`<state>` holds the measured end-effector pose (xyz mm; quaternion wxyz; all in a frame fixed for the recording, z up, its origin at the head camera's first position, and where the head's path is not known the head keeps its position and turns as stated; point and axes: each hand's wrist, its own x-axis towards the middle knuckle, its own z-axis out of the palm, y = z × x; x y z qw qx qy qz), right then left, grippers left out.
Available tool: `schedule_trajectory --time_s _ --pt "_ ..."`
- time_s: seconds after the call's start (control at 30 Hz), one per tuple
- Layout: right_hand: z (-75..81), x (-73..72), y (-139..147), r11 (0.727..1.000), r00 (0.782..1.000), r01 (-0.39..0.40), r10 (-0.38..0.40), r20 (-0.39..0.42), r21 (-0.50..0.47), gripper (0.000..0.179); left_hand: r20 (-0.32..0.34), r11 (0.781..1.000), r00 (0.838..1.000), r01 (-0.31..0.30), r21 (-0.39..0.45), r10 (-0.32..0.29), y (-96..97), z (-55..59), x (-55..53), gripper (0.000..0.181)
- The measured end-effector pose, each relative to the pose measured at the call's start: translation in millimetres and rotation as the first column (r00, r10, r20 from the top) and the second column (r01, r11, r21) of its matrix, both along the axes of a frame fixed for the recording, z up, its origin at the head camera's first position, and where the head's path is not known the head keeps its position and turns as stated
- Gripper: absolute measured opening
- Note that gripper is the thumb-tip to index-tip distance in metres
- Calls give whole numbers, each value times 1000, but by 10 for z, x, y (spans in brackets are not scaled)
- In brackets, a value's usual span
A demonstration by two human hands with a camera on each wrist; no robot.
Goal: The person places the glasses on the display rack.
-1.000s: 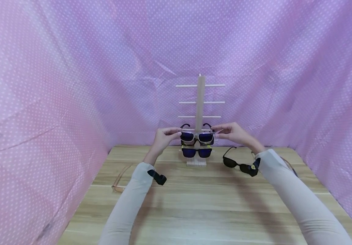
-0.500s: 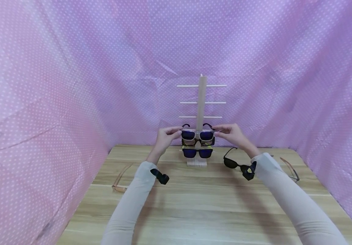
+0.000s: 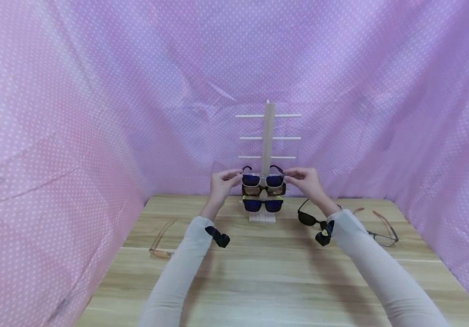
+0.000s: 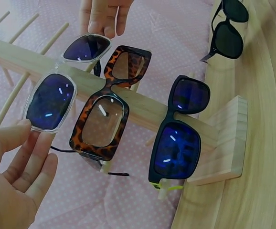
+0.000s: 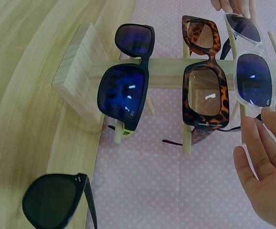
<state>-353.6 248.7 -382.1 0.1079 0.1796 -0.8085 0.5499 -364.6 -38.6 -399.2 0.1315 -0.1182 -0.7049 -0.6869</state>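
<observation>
Clear-framed sunglasses [image 3: 251,181] with dark blue lenses sit level across the wooden display stand [image 3: 267,145], at a rung just above the tortoiseshell pair. My left hand [image 3: 220,185] pinches their left end between thumb and fingers. At the other end, my right hand [image 3: 307,182] pinches the frame the same way. The thumb [image 4: 15,136] lies at the lens rim in the left wrist view. Below hang tortoiseshell sunglasses [image 4: 103,121] with brown lenses. Lowest on the stand are black sunglasses [image 5: 122,90] with blue lenses and a yellow patch at the temple.
Three bare rungs [image 3: 287,138] stick out above the held pair. On the wooden table [image 3: 254,281], black sunglasses [image 3: 308,219] lie right of the stand, with eyeglasses [image 3: 386,240] farther right. Orange-brown glasses [image 3: 160,253] lie left, partly behind my sleeve. Pink dotted cloth [image 3: 177,91] surrounds the table.
The clear-framed sunglasses have risen slightly, showing more of the tortoiseshell pair beneath. Both forearms have swung a little inward, and the eyeglasses at the right are more exposed. Both hands keep their pinch.
</observation>
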Motion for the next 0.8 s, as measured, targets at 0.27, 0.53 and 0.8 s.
schedule_trajectory --time_s 0.27,0.53,0.8 --pt "-58 7 -52 998 999 40 -40 4 -52 25 -4 998 999 -48 38 48 47 -55 -15 19" --pt "-86 -42 -70 995 997 73 -73 -11 -66 26 -24 994 995 -100 54 101 86 -90 -74 19" --pt "-83 -42 -71 992 995 103 -102 6 -69 25 -13 988 992 -121 91 123 130 -96 -78 18"
